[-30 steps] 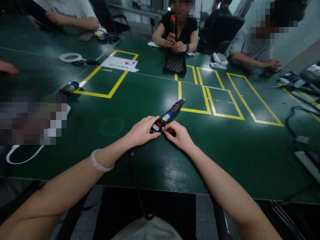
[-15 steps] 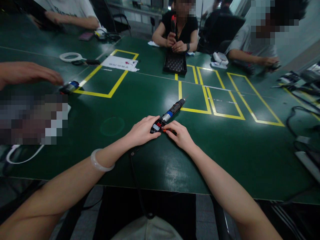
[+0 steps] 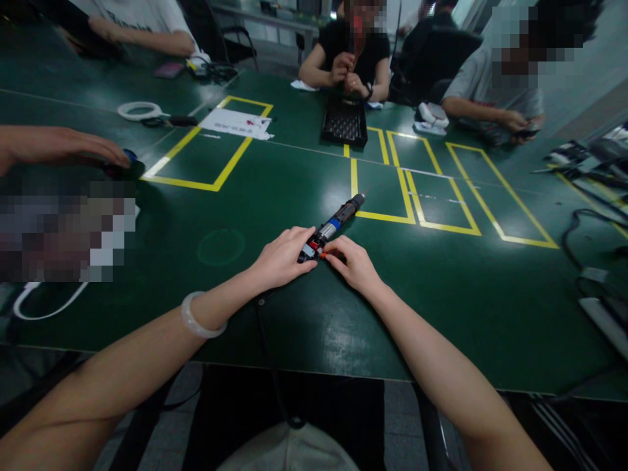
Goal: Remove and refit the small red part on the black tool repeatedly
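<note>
An electric screwdriver (image 3: 338, 219), black with a blue band and a silver collar, lies on the green table (image 3: 275, 196), its tip pointing away to the upper right. My left hand (image 3: 284, 256) rests over its rear end, fingers curled round it. My right hand (image 3: 354, 265) is closed at the same rear end, pinching a small red-orange part there. A black cord (image 3: 265, 347) runs from under my left wrist off the near table edge. A pale bangle sits on my left wrist.
Yellow tape rectangles (image 3: 432, 196) mark the table beyond the tool. A black tray (image 3: 344, 123) stands in front of a person opposite. A co-worker's hand (image 3: 73, 147) at the left covers another tool. Cables and devices (image 3: 596, 216) lie at the right; a white ring (image 3: 139, 112) at far left.
The co-worker's hand at the left came in and now covers the tool by the yellow rectangle. My hands stay on the screwdriver's rear; the red part under my right fingers shows less.
</note>
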Action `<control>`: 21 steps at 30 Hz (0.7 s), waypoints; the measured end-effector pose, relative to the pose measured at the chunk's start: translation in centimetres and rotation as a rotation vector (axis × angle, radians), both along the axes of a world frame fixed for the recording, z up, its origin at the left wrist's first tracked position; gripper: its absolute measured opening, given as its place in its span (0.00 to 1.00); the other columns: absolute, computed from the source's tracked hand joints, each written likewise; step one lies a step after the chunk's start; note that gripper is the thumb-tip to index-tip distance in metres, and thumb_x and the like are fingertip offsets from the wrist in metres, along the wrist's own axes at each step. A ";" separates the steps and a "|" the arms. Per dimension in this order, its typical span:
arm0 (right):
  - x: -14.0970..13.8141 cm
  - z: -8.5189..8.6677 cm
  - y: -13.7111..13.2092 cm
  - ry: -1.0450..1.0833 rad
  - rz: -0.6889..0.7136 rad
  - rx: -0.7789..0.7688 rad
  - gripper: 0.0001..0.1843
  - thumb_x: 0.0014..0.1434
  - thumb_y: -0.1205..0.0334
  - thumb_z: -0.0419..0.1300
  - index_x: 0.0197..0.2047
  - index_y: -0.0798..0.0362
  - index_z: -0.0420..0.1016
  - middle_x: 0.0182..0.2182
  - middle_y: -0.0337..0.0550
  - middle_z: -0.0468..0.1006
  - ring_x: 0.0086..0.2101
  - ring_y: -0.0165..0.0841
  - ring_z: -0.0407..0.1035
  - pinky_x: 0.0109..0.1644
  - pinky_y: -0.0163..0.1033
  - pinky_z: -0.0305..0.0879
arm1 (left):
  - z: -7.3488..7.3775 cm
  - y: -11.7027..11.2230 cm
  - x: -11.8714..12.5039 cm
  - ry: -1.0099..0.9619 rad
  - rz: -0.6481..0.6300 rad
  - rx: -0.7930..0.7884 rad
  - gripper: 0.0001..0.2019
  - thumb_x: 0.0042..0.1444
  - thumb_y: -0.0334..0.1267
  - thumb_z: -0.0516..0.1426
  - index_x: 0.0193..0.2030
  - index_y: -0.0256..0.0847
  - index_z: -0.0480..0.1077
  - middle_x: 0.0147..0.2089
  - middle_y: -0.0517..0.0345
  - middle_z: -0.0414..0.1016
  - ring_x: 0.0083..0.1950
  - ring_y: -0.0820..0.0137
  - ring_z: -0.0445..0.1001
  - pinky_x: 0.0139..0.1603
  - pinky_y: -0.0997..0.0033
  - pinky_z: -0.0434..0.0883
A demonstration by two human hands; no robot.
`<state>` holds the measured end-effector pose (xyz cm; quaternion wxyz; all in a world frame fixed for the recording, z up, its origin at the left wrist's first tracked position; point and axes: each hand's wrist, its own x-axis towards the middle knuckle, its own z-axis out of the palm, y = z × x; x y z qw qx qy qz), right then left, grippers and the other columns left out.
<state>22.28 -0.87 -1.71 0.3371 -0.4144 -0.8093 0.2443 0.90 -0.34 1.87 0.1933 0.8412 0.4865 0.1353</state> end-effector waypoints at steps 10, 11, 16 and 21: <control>-0.2 0.1 0.0 0.034 -0.021 -0.028 0.03 0.61 0.68 0.58 0.36 0.50 0.68 0.34 0.40 0.72 0.33 0.33 0.67 0.40 0.38 0.64 | -0.3 0.0 0.0 0.029 0.006 0.032 0.35 0.58 0.48 0.58 0.71 0.40 0.57 0.67 0.46 0.64 0.66 0.54 0.64 0.63 0.55 0.66; -0.2 0.1 0.0 0.038 -0.024 -0.029 0.03 0.61 0.67 0.58 0.36 0.50 0.68 0.34 0.40 0.72 0.33 0.32 0.67 0.39 0.37 0.64 | -0.2 0.1 0.1 0.030 0.010 0.033 0.35 0.58 0.48 0.58 0.71 0.41 0.57 0.67 0.46 0.64 0.66 0.54 0.65 0.63 0.55 0.67; -0.4 0.1 0.0 0.074 -0.059 -0.059 0.02 0.60 0.66 0.59 0.37 0.50 0.69 0.34 0.39 0.73 0.32 0.31 0.66 0.38 0.36 0.64 | -0.1 0.1 0.7 0.034 0.065 0.025 0.33 0.59 0.52 0.58 0.68 0.43 0.60 0.64 0.47 0.66 0.62 0.55 0.68 0.57 0.58 0.70; -0.5 0.0 0.3 0.128 -0.082 -0.115 0.04 0.58 0.65 0.61 0.35 0.50 0.67 0.29 0.36 0.71 0.28 0.30 0.65 0.35 0.35 0.63 | -0.1 0.1 1.2 0.027 0.097 0.060 0.29 0.60 0.55 0.58 0.63 0.42 0.64 0.61 0.48 0.69 0.59 0.55 0.70 0.54 0.59 0.70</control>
